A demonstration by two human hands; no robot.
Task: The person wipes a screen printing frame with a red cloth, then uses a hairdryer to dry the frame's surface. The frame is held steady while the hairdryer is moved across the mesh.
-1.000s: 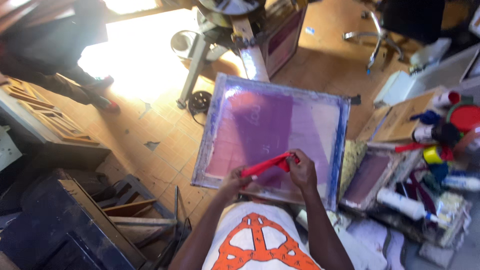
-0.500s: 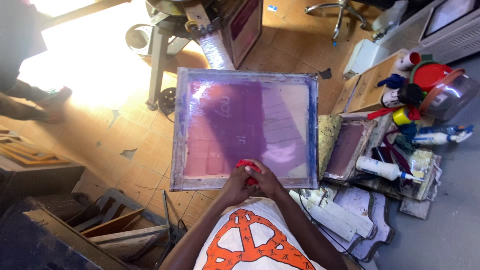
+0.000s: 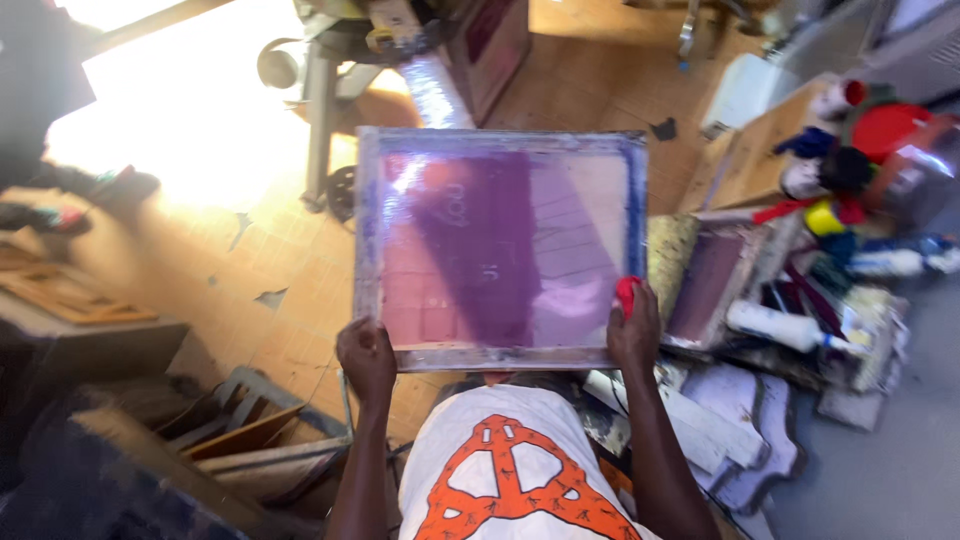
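The person is holding a screen-printing frame up in front of the body, above the wooden floor, with nothing beneath carrying it. The frame's long axis is running left to right, and its purple-tinted mesh is facing the camera. The left hand is closing its fingers around the frame's near-left corner. The right hand is gripping the near-right corner, and it is also pinching a small red object against the frame's right edge; what that object is cannot be told from here. Both hands are sitting on the near edge, so the frame is extending away from the person, its far edge toward a metal stand.

To the right, a cluttered counter is carrying a red lid, a yellow container and a white bottle lying on its side, with a smaller screen frame just beside the held one.
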